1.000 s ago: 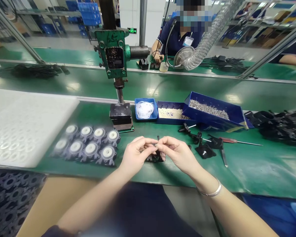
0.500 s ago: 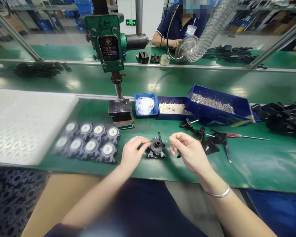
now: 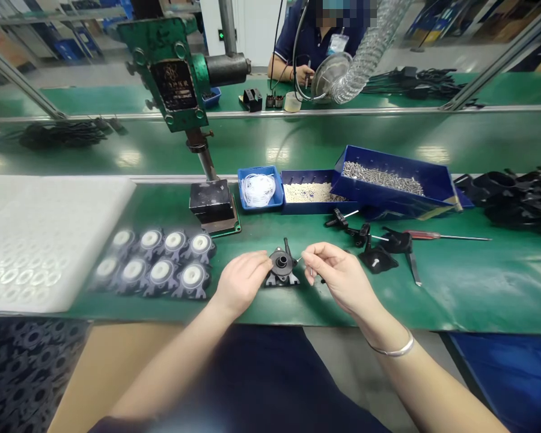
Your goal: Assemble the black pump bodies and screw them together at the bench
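A black round housing [image 3: 281,261] with a raised centre tube and a thin spout stands on the green table. My left hand [image 3: 243,281] grips its left edge between thumb and fingers. To its right, my right hand [image 3: 336,270] pinches a small metal screw [image 3: 300,259], whose tip is close to the housing's right side; whether they touch is unclear. Another screw [image 3: 311,272] hangs lower in the same fingers. Several black housings with white rings [image 3: 193,276] sit in two rows on the left.
A green press [image 3: 175,78] rises behind. Blue bins hold white rings [image 3: 258,190], small cream pieces [image 3: 313,192] and screws [image 3: 383,177]. Black parts [image 3: 379,258] and a red screwdriver [image 3: 424,235] lie right. A person [image 3: 324,42] sits across the table.
My right hand has brought the screw nearer to the housing's right side. My left hand still holds the housing. The whole view has shifted slightly.
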Demonstrator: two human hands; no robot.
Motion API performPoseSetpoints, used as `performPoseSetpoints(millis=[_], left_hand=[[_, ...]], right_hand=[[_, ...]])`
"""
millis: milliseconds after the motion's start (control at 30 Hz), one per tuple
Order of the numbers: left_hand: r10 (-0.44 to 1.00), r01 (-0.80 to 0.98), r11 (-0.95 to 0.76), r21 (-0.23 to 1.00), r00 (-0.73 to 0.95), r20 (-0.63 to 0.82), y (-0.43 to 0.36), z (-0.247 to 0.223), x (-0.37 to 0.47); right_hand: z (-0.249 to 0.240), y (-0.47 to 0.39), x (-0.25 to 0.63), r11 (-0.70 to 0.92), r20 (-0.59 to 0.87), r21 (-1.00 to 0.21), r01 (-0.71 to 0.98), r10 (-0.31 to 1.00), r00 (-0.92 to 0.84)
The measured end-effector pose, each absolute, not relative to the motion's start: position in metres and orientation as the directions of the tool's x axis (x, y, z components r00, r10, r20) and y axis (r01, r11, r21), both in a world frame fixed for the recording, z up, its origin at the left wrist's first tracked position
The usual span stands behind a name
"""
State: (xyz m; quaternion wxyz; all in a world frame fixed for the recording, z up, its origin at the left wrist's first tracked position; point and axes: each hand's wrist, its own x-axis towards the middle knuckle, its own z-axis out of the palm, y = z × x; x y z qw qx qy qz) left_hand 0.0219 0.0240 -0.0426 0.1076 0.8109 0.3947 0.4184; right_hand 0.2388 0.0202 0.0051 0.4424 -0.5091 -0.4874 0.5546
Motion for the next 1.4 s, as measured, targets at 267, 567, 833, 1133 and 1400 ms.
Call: performPoseSetpoints(millis=[267,567,833,1133,1400], left_hand=[[0.647,0.582,-0.736,0.345,0.457,0.610,0.017,-0.041,0.012],[0.612,0.423,-0.782,0.457,0.389,0.688,0.004,-0.006,0.042],[0.654,0.274,-0.756,0.594,0.320,0.685,-0.001,0.000,0.038],[0.769,0.516,-0.613,0.599,0.215,0.601,0.005,-0.007,0.026],[0.747,0.537,-0.652,0.536,0.331,0.577,0.004,-0.022,0.044]], right_hand=[[0.003,0.016,0.239,-0.187,-0.174,-0.977,-0.102,0.977,-0.123],[0.013,-0.003,0.220,-0.376,-0.283,-0.866,-0.331,0.912,-0.296],[0.012,-0.006,0.225,-0.354,-0.272,-0.884,-0.306,0.921,-0.280],[-0.006,0.027,0.245,0.287,0.252,-0.842,0.457,0.958,-0.138],[-0.015,0.029,0.242,0.664,0.476,-0.526,0.532,0.748,-0.463]])
